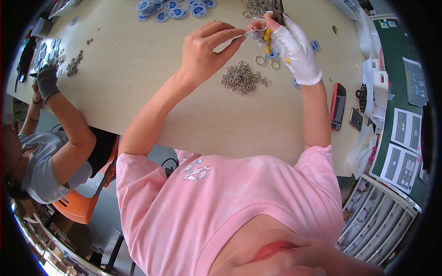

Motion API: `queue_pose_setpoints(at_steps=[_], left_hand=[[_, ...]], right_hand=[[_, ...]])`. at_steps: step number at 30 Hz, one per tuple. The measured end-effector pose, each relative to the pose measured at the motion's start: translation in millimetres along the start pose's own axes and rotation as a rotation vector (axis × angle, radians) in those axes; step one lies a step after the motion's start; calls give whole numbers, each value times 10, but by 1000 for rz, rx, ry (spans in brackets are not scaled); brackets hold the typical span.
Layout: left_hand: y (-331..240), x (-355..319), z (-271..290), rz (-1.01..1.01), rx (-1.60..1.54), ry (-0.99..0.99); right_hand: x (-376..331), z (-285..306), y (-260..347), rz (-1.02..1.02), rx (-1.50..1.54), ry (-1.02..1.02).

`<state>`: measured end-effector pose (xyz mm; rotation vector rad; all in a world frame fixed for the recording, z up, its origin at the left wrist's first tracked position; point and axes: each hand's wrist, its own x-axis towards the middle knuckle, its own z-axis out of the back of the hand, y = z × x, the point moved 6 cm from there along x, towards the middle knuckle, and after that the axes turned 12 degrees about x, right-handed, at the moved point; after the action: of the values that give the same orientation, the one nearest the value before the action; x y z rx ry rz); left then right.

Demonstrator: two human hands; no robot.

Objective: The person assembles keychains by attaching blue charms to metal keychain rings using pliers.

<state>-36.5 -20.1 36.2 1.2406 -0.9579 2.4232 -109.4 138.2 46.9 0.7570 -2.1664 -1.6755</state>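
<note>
My left hand (208,49) is bare, and its thumb and fingertips pinch the end of a short metal chain (250,32). A split key ring (259,23) on that chain sits at the fingertips of my right hand (295,53), which wears a white glove with some fingertips bare. Pliers (267,37) with yellow handles and dark jaws are held in the right hand, jaws pointing away from me. Below the hands lies a heap of small chain pieces (242,78). Loose key rings (260,60) and a blue round tag (270,54) lie beside the glove.
Several blue-and-white round tags (175,10) and a pile of metal rings (257,6) lie at the far side. To the right are a red-cased device (338,106) and a phone (356,119). At left, a co-worker's grey-gloved hand (47,82) works by another pile.
</note>
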Motion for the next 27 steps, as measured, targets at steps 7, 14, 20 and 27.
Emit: queue_pose_setpoints(at_steps=[7,14,20,27], left_hand=[[-16,55,146,-35,47,-103],[-95,81,227,-175,49,-218],[-78,68,212,-166,53,-230],[-88,48,226,-170,63,-243]], right_hand=[[-266,-236,230,575,-1199,-93],[-381,-450,137,719,-1279,-58],[-417,-499,136,777,-1351,-111],[-462,-539,135,828,-1384,-159]])
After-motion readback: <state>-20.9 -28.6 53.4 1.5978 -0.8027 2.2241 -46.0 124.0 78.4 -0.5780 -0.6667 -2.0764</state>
